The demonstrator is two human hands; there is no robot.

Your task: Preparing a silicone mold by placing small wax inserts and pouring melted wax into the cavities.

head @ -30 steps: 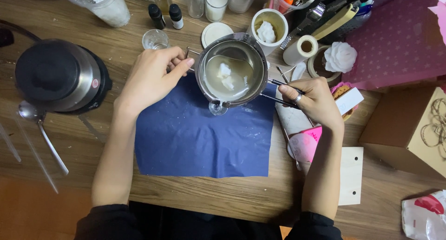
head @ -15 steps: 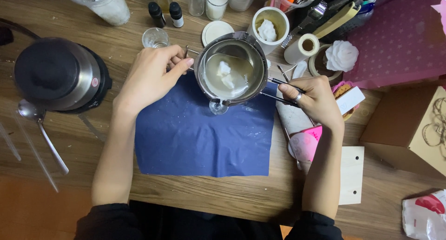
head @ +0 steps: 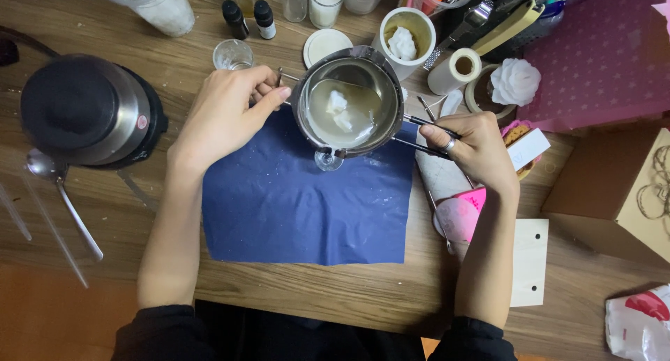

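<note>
The left hand [head: 227, 116] had its fingers closed around the thin wire handle [head: 283, 78] on the left side of a small round stainless-steel melting pot [head: 345, 99], the thumb stretched toward the rim. The right hand [head: 474, 148] pinched the dark, slim double-wire handle [head: 419, 134] on the pot's right side between fingertips and thumb, a ring showing on one finger. Between the two grips the pot was held just above the wooden table [head: 349, 298], over the far edge of a dark blue rectangular cloth [head: 307, 200], with a small clear glass [head: 328, 158] showing directly beneath its near rim.

Inside the pot lay cloudy, pale liquid with a few white solid lumps [head: 338, 106] not yet melted. Compared with the frames from half a second and a second before, almost nothing had shifted: both hands kept the same grip, and the pot sat at the same place and tilt, so it was being held steady rather than moved or poured.

Further out, a black-lidded steel kettle [head: 87, 109] stood to the left, a metal spoon [head: 59, 193] beside it, and two small dark dropper bottles [head: 251, 17] behind the pot.
</note>
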